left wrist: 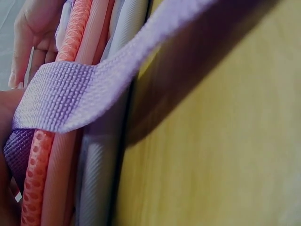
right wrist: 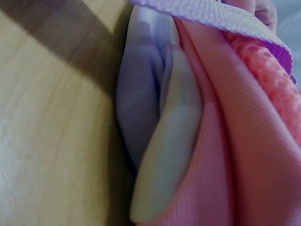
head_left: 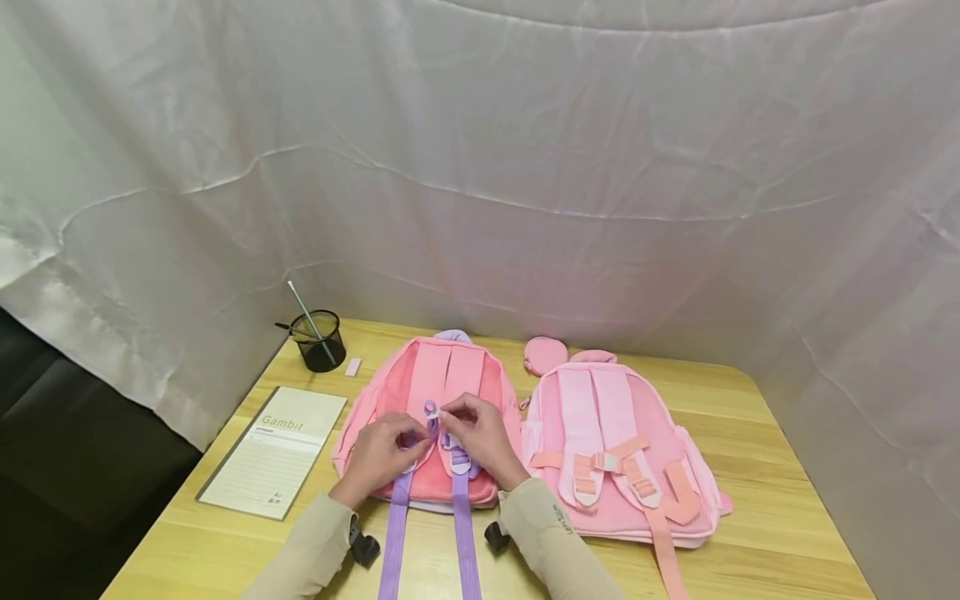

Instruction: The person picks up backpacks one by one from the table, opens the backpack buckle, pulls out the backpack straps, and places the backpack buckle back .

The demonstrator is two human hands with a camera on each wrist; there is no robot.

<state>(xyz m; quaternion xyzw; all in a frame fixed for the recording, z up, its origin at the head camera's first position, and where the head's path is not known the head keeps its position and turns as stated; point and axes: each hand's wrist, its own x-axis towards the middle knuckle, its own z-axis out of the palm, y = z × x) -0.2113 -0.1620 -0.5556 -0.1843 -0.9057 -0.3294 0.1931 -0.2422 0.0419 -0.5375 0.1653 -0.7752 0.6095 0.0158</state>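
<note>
A coral-pink backpack [head_left: 431, 367] lies with its shoulder straps facing up and its mesh back panel showing. Over its middle, my left hand [head_left: 382, 450] pinches a short purple strap [head_left: 432, 423]. My right hand [head_left: 483, 429] pinches the same strap from the other side, by a small white buckle [head_left: 434, 414]. The strap stands up in a loop between both hands' fingertips. Two long purple webbing tails [head_left: 466, 542] hang from the shoulder straps toward the table's front. In the left wrist view, purple webbing [left wrist: 56, 94] crosses the backpack's edge.
A lighter pink backpack [head_left: 615, 400] with peach straps lies close on the right. On the left are a Gambit notebook [head_left: 273, 454], a black mesh pen cup [head_left: 322, 354] holding a pencil, and a small eraser [head_left: 353, 367]. Grey curtains [head_left: 480, 167] rise behind the table.
</note>
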